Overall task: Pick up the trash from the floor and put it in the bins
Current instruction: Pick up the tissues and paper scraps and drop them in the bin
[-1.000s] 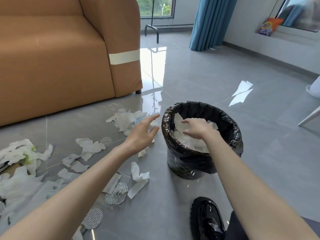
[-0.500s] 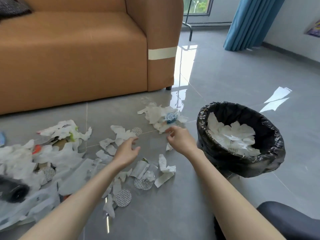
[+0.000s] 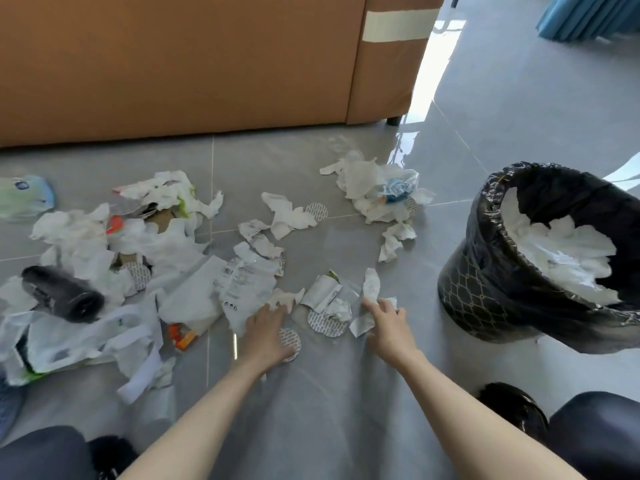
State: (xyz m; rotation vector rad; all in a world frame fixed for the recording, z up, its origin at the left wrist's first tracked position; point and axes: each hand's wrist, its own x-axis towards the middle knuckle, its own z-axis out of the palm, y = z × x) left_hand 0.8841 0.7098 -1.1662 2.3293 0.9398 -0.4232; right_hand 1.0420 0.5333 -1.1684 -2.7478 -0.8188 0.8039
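Observation:
Torn white paper, tissue and round foil seals lie scattered over the grey floor. My left hand (image 3: 266, 332) is low over the floor, fingers spread, touching a crumpled tissue scrap (image 3: 282, 296) and covering part of a round foil seal (image 3: 290, 342). My right hand (image 3: 387, 325) reaches down beside it, fingers on a strip of white paper (image 3: 370, 289). The bin (image 3: 485, 292), lined with a black bag and part full of white paper, stands to the right of both hands.
An orange sofa (image 3: 207, 64) runs along the back. A large trash pile with a black cylinder (image 3: 62, 293) and plastic bags lies at left; another tissue pile (image 3: 377, 188) lies near the sofa corner. My knees and black shoes (image 3: 512, 407) are at the bottom edge.
My right hand left the bin and came down to the floor. Both hands moved toward me onto the nearest scraps. The view dropped lower and swung left, putting the bin at the right edge.

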